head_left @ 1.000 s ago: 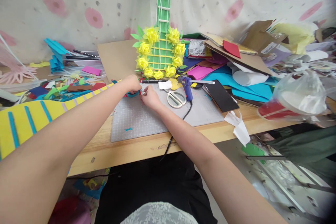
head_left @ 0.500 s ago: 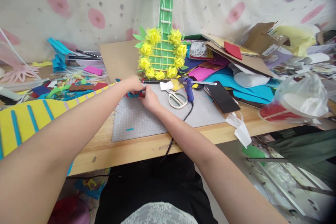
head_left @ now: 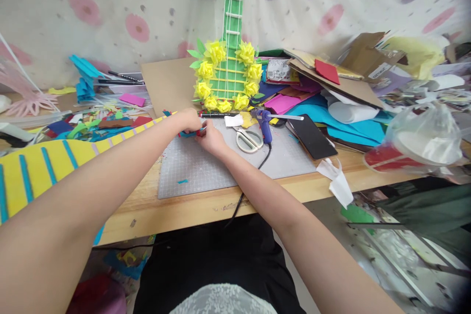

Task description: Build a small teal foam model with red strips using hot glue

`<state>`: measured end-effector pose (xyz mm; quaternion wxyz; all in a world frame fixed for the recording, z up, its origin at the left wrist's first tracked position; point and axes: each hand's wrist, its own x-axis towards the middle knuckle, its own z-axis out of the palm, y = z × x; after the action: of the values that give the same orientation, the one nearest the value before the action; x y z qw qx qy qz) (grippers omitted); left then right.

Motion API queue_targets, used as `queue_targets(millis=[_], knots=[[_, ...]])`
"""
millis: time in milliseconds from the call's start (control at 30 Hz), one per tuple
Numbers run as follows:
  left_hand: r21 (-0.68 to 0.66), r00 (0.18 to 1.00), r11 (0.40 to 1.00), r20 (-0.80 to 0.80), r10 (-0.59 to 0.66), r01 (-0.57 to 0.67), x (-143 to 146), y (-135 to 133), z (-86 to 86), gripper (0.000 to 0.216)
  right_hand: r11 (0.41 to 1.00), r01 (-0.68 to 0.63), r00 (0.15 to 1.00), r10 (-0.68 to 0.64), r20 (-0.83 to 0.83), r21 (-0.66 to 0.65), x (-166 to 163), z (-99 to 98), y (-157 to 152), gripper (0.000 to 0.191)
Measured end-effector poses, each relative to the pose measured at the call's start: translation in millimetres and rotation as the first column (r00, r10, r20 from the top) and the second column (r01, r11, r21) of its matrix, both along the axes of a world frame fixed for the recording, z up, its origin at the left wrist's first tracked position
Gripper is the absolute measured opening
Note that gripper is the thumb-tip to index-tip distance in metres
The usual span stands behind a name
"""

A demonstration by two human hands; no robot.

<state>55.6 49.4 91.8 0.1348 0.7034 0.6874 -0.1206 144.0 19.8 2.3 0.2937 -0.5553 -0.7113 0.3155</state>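
My left hand (head_left: 189, 119) and my right hand (head_left: 211, 138) meet over the back left of the grey cutting mat (head_left: 206, 176). Their fingers are closed in a pinch around something small. A bit of blue and red material (head_left: 188, 134) shows beneath my left fingers, but its kind is mostly hidden. Under my left forearm runs a long yellow striped piece (head_left: 31, 169) with blue and purple strips. To the right of my right hand lie white-handled scissors (head_left: 249, 142) and a blue glue gun (head_left: 265, 127) with a white glue stick. Behind my hands is a black marker (head_left: 213, 115).
A green paper guitar (head_left: 233, 49) with yellow flowers leans at the back. A phone (head_left: 313, 136) lies right of the mat. Paper and cardboard (head_left: 353, 88) pile up behind it, and a bagged cup (head_left: 397, 154) stands far right. Coloured scraps (head_left: 106, 125) cover the left.
Both hands stay in nearly the same place, with only a slight shift of the fingers. The whole view has moved a little.
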Motion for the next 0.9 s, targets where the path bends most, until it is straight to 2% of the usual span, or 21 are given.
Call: queue_targets(millis=[67, 133, 233, 267, 333, 400, 467, 533, 600, 633, 700, 733, 800, 900], knots=[[0.024, 0.999, 0.999, -0.012, -0.043, 0.043, -2, -3, 4.0, 0.008, 0.999, -0.015, 0.999, 0.013, -0.046, -0.04, 3, 0.3, 1, 0.033], [0.058, 0.998, 0.997, 0.013, -0.059, 0.058, -7, -4, 10.3, 0.012, 0.995, -0.026, 0.994, 0.015, -0.107, -0.1, 9, 0.0, 3, 0.032], [0.187, 0.993, 0.982, 0.116, 0.01, -0.032, -20, -9, 21.8, 0.016, 0.98, -0.067, 0.98, 0.029, -0.197, -0.189, 22, -0.2, 4, 0.03], [0.269, 0.985, 0.959, 0.165, 0.049, -0.093, -24, -13, 24.1, 0.015, 0.974, -0.083, 0.975, 0.035, -0.218, -0.212, 27, 0.0, 4, 0.029], [0.429, 0.956, 0.888, 0.292, 0.036, -0.165, -29, -29, 21.4, 0.013, 0.965, -0.105, 0.969, 0.045, -0.243, -0.239, 35, 0.0, 5, 0.024], [0.453, 0.891, 0.862, 0.454, -0.006, -0.225, -29, -50, 6.4, 0.009, 0.964, -0.095, 0.964, 0.026, -0.266, -0.249, 39, -1.2, 6, 0.02], [0.323, 0.771, 0.904, 0.637, 0.011, -0.28, -22, -71, -18.3, 0.005, 0.966, -0.064, 0.95, -0.018, -0.31, -0.251, 39, -3.6, 8, 0.018], [0.075, 0.551, 0.917, 0.818, 0.168, -0.391, -12, -87, -44.1, 0.009, 0.968, -0.03, 0.934, -0.061, -0.353, -0.248, 36, -6.3, 9, 0.015], [-0.186, 0.252, 0.848, 0.904, 0.346, -0.497, -3, -94, -62.0, 0.013, 0.972, -0.007, 0.93, -0.08, -0.358, -0.234, 33, -8.3, 11, 0.014], [-0.282, 0.104, 0.802, 0.915, 0.39, -0.526, 0, -93, -66.6, 0.013, 0.975, 0.005, 0.934, -0.083, -0.347, -0.221, 31, -8.9, 12, 0.014], [-0.386, -0.131, 0.745, 0.916, 0.379, -0.544, 4, -87, -68.8, 0.011, 0.982, 0.026, 0.948, -0.084, -0.308, -0.188, 29, -9.7, 14, 0.014], [-0.414, -0.208, 0.728, 0.909, 0.361, -0.547, 4, -83, -67.9, 0.011, 0.984, 0.037, 0.955, -0.086, -0.285, -0.172, 28, -10.0, 16, 0.014], [-0.446, -0.3, 0.7, 0.895, 0.33, -0.558, 4, -73, -65.6, 0.01, 0.988, 0.056, 0.965, -0.09, -0.246, -0.144, 25, -10.7, 20, 0.014], [-0.47, -0.357, 0.658, 0.881, 0.31, -0.588, 3, -62, -66.3, 0.003, 0.994, 0.026, 0.968, -0.052, -0.245, -0.107, 22, -10.8, 24, 0.019]])
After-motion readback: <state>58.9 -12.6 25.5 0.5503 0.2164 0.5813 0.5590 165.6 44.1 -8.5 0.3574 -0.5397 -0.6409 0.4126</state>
